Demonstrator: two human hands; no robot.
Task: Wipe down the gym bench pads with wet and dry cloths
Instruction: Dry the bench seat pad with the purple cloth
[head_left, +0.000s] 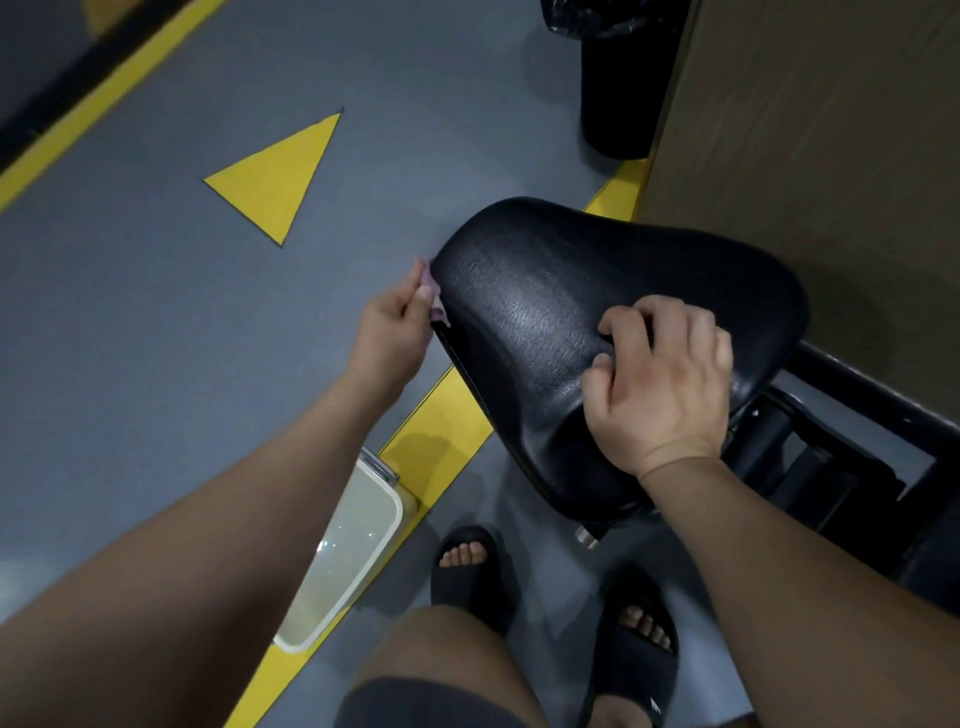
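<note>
Seat pad (524, 291): black, glossy, textured vinyl, rounded-triangle shape, narrow end toward the camera, tilted slightly. Cloth (438, 312): pale purple, only a small scrap showing, pressed against the pad's left edge, pinched in left hand (397, 325).

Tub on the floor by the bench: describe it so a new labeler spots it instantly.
Start at the black seat pad right of centre, then follow the yellow floor stripe from under its left edge downward. The tub sits along that stripe, partly behind the left forearm. It's the only pale, rectangular container; the bin at top right is black.
</note>
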